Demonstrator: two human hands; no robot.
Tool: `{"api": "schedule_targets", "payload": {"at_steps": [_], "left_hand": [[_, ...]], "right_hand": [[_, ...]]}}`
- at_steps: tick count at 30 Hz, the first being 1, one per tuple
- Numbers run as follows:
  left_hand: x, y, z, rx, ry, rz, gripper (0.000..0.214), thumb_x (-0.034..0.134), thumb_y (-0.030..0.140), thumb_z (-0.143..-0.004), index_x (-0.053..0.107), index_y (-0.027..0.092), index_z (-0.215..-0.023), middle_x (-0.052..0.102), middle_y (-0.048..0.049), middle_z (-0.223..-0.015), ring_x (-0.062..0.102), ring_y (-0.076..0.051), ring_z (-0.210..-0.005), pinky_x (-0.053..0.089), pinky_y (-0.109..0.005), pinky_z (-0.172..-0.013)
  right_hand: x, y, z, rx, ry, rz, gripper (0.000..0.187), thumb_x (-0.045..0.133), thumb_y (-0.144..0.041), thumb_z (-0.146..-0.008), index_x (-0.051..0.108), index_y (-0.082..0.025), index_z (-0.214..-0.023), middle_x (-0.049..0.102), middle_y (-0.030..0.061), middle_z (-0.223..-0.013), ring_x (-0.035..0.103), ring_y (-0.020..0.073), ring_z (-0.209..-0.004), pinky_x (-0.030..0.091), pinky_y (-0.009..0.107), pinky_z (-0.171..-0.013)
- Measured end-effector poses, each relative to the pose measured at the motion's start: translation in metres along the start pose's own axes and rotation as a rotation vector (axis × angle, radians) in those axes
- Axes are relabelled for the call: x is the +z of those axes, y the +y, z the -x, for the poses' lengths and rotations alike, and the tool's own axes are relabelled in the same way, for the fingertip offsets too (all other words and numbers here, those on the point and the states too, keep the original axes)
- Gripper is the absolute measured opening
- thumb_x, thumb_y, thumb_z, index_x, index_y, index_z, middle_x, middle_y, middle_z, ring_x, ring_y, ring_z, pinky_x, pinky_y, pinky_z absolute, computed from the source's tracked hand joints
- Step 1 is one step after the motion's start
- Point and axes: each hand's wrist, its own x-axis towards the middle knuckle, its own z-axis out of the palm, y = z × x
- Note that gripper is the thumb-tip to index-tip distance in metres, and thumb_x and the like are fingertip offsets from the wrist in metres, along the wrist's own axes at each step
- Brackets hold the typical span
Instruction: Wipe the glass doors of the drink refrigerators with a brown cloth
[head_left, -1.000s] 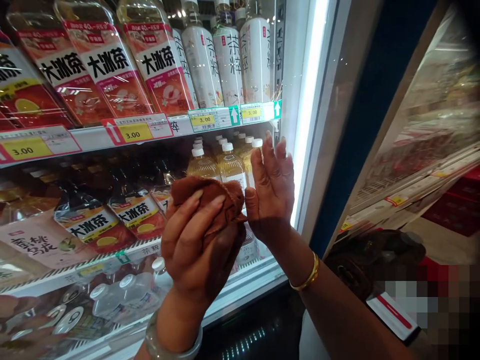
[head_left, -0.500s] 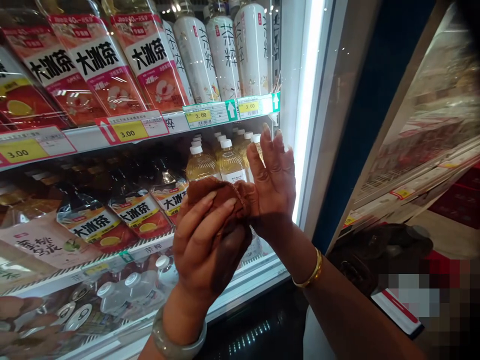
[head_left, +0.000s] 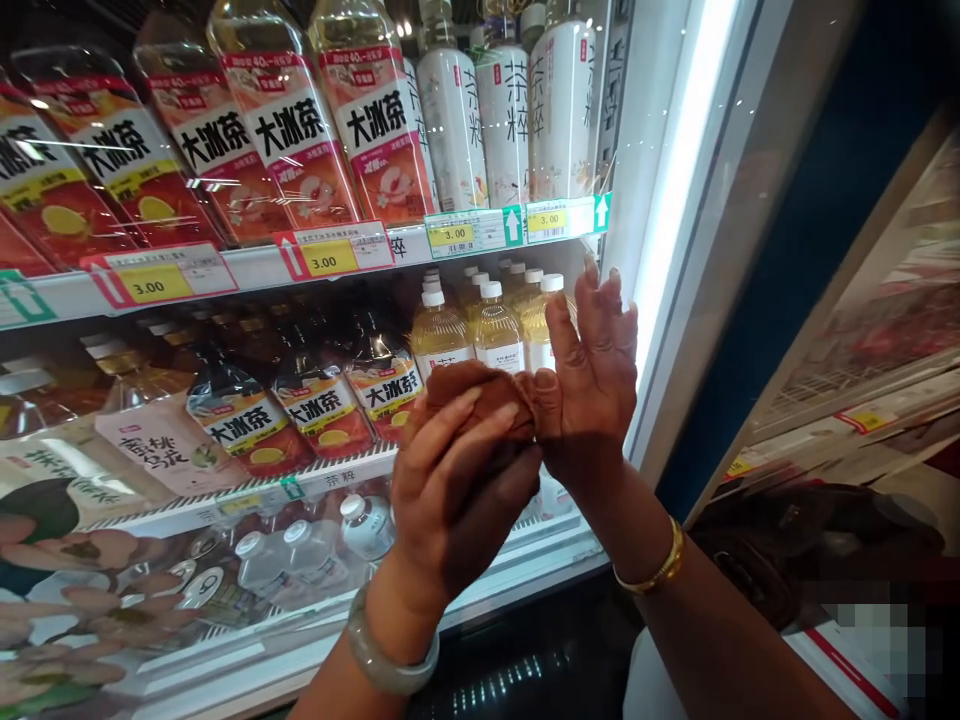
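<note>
My left hand (head_left: pixel 450 490), with a pale stone bangle on its wrist, grips a bunched brown cloth (head_left: pixel 480 395). Its fingers are wrapped over the front of the cloth. Just to the right, my right hand (head_left: pixel 589 385) is raised with its fingers stretched up and apart, a gold bangle (head_left: pixel 667 560) at the wrist. The thumb side of that hand meets the edge of the cloth. Both hands are in front of the glass door of a lit drinks cooler; whether the right palm touches the glass I cannot tell.
Behind the glass stand tea bottles (head_left: pixel 375 130), white-labelled bottles (head_left: pixel 450 120) and clear bottles (head_left: pixel 367 525) on shelves with price tags (head_left: pixel 322 260). A bright light strip (head_left: pixel 690 150) and dark blue frame (head_left: pixel 795 270) border the right. Further right is another shelf (head_left: pixel 847 420).
The view has shifted, so the cooler shelves and both hands appear further right. My left hand still grips the cloth, and my right hand stays spread beside it.
</note>
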Motion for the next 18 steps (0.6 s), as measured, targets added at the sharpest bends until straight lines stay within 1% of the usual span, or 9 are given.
{"api": "schedule_targets", "payload": {"at_steps": [2,3,5,7,9,11,13,15,18], "left_hand": [[-0.011,-0.006,-0.006,-0.065,0.015,-0.024,0.033,0.086,0.011,-0.079,0.075,0.027,-0.106,0.071,-0.0054,-0.126,0.062,-0.03,-0.132,0.054,-0.056,-0.114],[-0.018,-0.009,-0.01,-0.095,0.052,-0.049,0.033,0.086,0.011,-0.078,0.075,0.025,-0.105,0.07,-0.0071,-0.129,0.06,-0.032,-0.134,0.052,-0.057,-0.115],[-0.025,-0.014,-0.013,-0.148,0.11,-0.098,0.033,0.086,0.011,-0.078,0.075,0.023,-0.107,0.068,-0.0098,-0.134,0.057,-0.035,-0.138,0.049,-0.059,-0.118],[-0.022,-0.013,-0.011,-0.13,0.129,-0.123,0.033,0.087,0.012,-0.077,0.075,0.022,-0.106,0.067,-0.0102,-0.134,0.056,-0.035,-0.139,0.048,-0.058,-0.118],[-0.01,-0.006,-0.005,-0.081,0.099,-0.112,0.033,0.088,0.013,-0.076,0.075,0.024,-0.105,0.068,-0.0075,-0.129,0.057,-0.032,-0.137,0.052,-0.054,-0.116],[0.002,0.003,0.001,-0.049,0.067,-0.065,0.028,0.086,0.013,-0.079,0.075,0.026,-0.102,0.069,-0.005,-0.123,0.06,-0.028,-0.132,0.055,-0.051,-0.113],[0.007,0.007,0.003,-0.046,0.026,-0.004,0.025,0.082,0.011,-0.082,0.075,0.026,-0.101,0.07,-0.0041,-0.122,0.062,-0.026,-0.13,0.056,-0.051,-0.112],[0.001,0.005,-0.001,-0.07,0.011,0.008,0.025,0.083,0.011,-0.082,0.074,0.026,-0.101,0.07,-0.0043,-0.124,0.061,-0.027,-0.132,0.055,-0.052,-0.113],[-0.018,-0.006,-0.009,-0.158,0.079,-0.077,0.031,0.086,0.014,-0.08,0.074,0.026,-0.105,0.069,-0.0065,-0.131,0.058,-0.031,-0.138,0.05,-0.056,-0.117]], "right_hand": [[0.0,0.0,0.0,-0.02,0.012,-0.019,0.058,0.028,-0.037,-0.11,0.025,-0.028,-0.167,0.028,0.0008,-0.174,0.023,0.0242,-0.163,0.025,0.055,-0.135],[-0.001,0.0,-0.001,-0.024,0.014,-0.027,0.058,0.028,-0.036,-0.11,0.026,-0.027,-0.166,0.028,0.0011,-0.174,0.023,0.0241,-0.163,0.025,0.055,-0.135],[-0.001,-0.001,-0.001,-0.018,0.008,-0.025,0.058,0.028,-0.035,-0.109,0.024,-0.029,-0.167,0.026,-0.0007,-0.174,0.023,0.0246,-0.163,0.025,0.056,-0.135],[-0.001,-0.001,-0.001,-0.007,0.007,-0.014,0.058,0.028,-0.036,-0.11,0.02,-0.032,-0.167,0.026,-0.0029,-0.175,0.023,0.0255,-0.163,0.026,0.057,-0.134],[0.0,-0.001,0.0,-0.006,0.011,-0.004,0.058,0.028,-0.037,-0.11,0.019,-0.033,-0.167,0.025,-0.004,-0.175,0.024,0.0263,-0.163,0.026,0.058,-0.134],[0.001,-0.001,0.001,-0.008,0.036,0.002,0.058,0.029,-0.038,-0.11,0.02,-0.034,-0.167,0.026,-0.0046,-0.174,0.026,0.0269,-0.162,0.027,0.057,-0.134],[0.002,0.0,0.001,-0.007,0.045,0.001,0.058,0.03,-0.038,-0.11,0.02,-0.035,-0.167,0.026,-0.0056,-0.174,0.027,0.0271,-0.162,0.028,0.058,-0.134],[0.002,0.001,0.002,-0.013,0.035,-0.014,0.058,0.031,-0.037,-0.109,0.021,-0.035,-0.167,0.025,-0.0058,-0.174,0.027,0.027,-0.162,0.028,0.058,-0.134],[0.001,0.001,0.001,-0.022,0.025,-0.046,0.058,0.031,-0.035,-0.109,0.024,-0.033,-0.166,0.025,-0.005,-0.175,0.024,0.0264,-0.163,0.026,0.057,-0.135]]}}
